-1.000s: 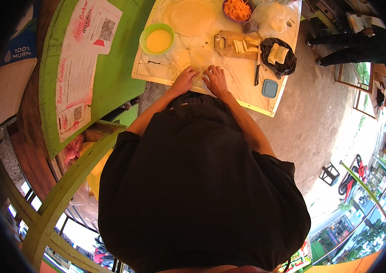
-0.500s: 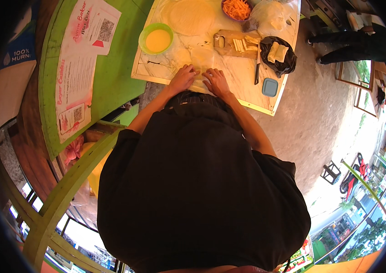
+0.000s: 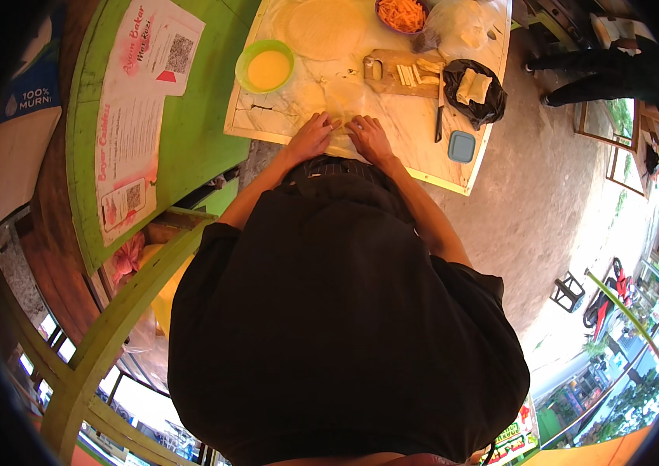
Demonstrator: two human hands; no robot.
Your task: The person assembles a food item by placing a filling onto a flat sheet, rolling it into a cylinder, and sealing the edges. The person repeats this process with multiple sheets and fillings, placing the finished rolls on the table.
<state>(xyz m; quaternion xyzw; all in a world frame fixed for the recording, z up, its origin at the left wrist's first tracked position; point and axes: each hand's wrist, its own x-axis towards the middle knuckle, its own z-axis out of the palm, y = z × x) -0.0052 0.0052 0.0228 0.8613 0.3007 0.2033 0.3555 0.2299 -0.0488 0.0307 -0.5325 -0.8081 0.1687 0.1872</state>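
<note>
A thin, pale, see-through dough wrapper (image 3: 345, 95) lies on the marbled table (image 3: 415, 144) close to its near edge. My left hand (image 3: 314, 134) and my right hand (image 3: 368, 138) sit side by side at its near end, fingers bent and closed on it. What lies between the fingertips is too small to make out. Beyond my left hand stands a green bowl (image 3: 242, 68) of yellow liquid, with a stack of round wrappers (image 3: 325, 29) behind it. A wooden cutting board (image 3: 399, 86) with pale strips (image 3: 413, 75) is ahead of my right hand.
A knife (image 3: 439, 123) lies by the board, beside a black plastic bag (image 3: 489, 107) with rolled pieces (image 3: 473, 87). Nearer is a blue-grey lidded box (image 3: 461, 146). Shredded carrot (image 3: 402, 14) fills a bowl next to a clear bag (image 3: 463, 31). Another person (image 3: 601, 74) stands at far right.
Both hands stay nearly in place with small finger shifts at the wrapper's near end. The table things shift slightly in view; none is visibly taken or let go.
</note>
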